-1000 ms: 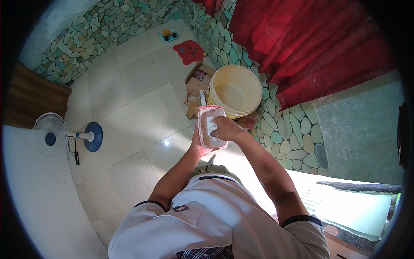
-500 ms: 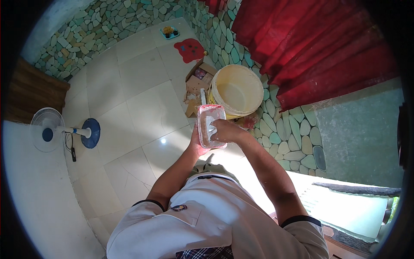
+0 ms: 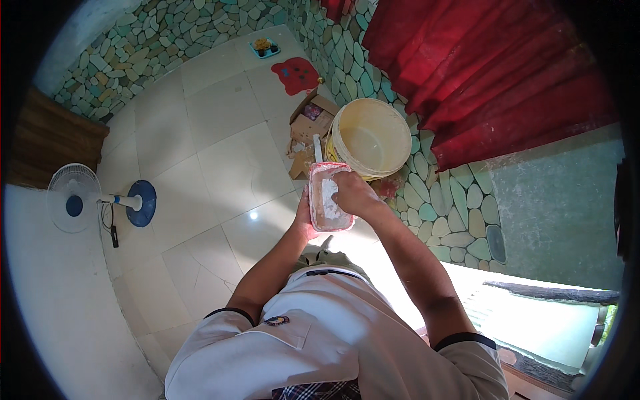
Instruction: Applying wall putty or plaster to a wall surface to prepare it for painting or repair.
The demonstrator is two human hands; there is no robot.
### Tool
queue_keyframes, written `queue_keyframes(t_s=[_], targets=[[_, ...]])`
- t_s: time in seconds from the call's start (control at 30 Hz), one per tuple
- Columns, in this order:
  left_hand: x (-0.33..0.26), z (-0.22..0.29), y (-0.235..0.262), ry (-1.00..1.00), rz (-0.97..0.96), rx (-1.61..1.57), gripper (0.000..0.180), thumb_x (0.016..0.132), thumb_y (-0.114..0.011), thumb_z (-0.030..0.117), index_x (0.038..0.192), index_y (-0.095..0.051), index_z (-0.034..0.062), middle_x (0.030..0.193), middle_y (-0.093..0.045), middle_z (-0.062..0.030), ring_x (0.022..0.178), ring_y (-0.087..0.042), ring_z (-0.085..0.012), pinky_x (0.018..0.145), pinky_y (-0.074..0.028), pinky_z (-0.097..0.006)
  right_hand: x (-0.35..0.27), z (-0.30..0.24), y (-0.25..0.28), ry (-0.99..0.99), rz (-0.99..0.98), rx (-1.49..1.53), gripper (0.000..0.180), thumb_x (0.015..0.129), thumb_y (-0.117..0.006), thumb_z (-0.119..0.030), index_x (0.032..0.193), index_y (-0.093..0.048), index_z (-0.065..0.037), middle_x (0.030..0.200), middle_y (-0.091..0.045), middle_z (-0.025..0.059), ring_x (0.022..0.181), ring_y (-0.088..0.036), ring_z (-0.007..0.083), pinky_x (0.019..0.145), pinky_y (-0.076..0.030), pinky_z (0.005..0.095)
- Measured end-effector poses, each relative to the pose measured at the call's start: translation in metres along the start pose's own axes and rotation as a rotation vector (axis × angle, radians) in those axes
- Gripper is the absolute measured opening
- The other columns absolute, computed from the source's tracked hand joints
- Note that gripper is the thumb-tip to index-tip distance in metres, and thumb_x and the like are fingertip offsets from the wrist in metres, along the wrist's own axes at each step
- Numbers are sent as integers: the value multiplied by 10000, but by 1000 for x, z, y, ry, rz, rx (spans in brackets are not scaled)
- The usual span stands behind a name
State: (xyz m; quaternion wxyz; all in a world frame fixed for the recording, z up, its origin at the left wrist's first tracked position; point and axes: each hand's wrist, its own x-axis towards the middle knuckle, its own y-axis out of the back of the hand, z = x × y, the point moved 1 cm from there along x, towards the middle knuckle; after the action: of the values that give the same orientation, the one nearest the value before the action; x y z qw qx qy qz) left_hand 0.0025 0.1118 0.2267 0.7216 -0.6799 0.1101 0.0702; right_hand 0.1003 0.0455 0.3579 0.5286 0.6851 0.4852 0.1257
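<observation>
My left hand (image 3: 304, 217) is wrapped around the left side and underside of a rectangular plastic container (image 3: 313, 207) with a reddish, white-smeared rim. A pale strip like a handle (image 3: 317, 148) sticks out past its far end. Inside, a patch of white powdery or pasty stuff (image 3: 329, 200) lies on a pinkish-tan bottom layer. My right hand (image 3: 354, 192) reaches in over the right rim, its fingers bent together at the upper part of the white patch. The fingertips are partly hidden, so what they pinch does not show.
Just beyond the container stands a large cream bucket (image 3: 339, 150), next to an open cardboard box (image 3: 323, 110). A red mat (image 3: 297, 75) and a blue tray (image 3: 276, 53) lie farther off. A fan (image 3: 139, 203) stands left; a red curtain (image 3: 480, 73) hangs right.
My right hand has shifted slightly toward the container's far end. White stuff that was at my fingers now shows as a wider patch on the bottom. My left hand keeps its hold.
</observation>
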Motion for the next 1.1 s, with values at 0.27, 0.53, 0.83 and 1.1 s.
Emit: queue_keyframes(t_s=[0.27, 0.53, 0.83, 1.1], targets=[[-5, 2, 2, -13, 88, 79, 692, 888, -295, 680, 1364, -423, 194, 1332, -510, -82, 1178, -524, -297, 999, -402, -525, 3, -17, 7, -81, 47, -50, 370, 708, -739, -197, 1003, -642, 4, 970, -646, 215, 953, -621, 348, 861, -485, 424], [-8, 5, 8, 22, 65, 30, 685, 891, -294, 675, 1356, -433, 192, 1321, -520, -82, 1171, -531, -296, 990, -405, -534, 3, -25, 4, -95, 49, 37, 368, 711, -720, -202, 1006, -647, 6, 966, -649, 223, 945, -626, 354, 841, -497, 429], [-19, 12, -10, 4, 46, 76, 633, 906, -368, 616, 1359, -429, 179, 1322, -517, -54, 1171, -530, -248, 963, -427, -494, 2, -16, -9, -30, -3, 162, 451, 745, -652, -170, 1141, -572, 30, 1120, -591, 258, 1079, -564, 367, 947, -432, 407], [-23, 17, -13, 33, 26, 94, 629, 906, -372, 604, 1364, -422, 176, 1336, -507, -43, 1193, -513, -244, 988, -404, -489, 3, -25, -5, -169, -18, 173, 353, 791, -625, -190, 1056, -595, 41, 1082, -594, 265, 1042, -568, 387, 919, -436, 433]])
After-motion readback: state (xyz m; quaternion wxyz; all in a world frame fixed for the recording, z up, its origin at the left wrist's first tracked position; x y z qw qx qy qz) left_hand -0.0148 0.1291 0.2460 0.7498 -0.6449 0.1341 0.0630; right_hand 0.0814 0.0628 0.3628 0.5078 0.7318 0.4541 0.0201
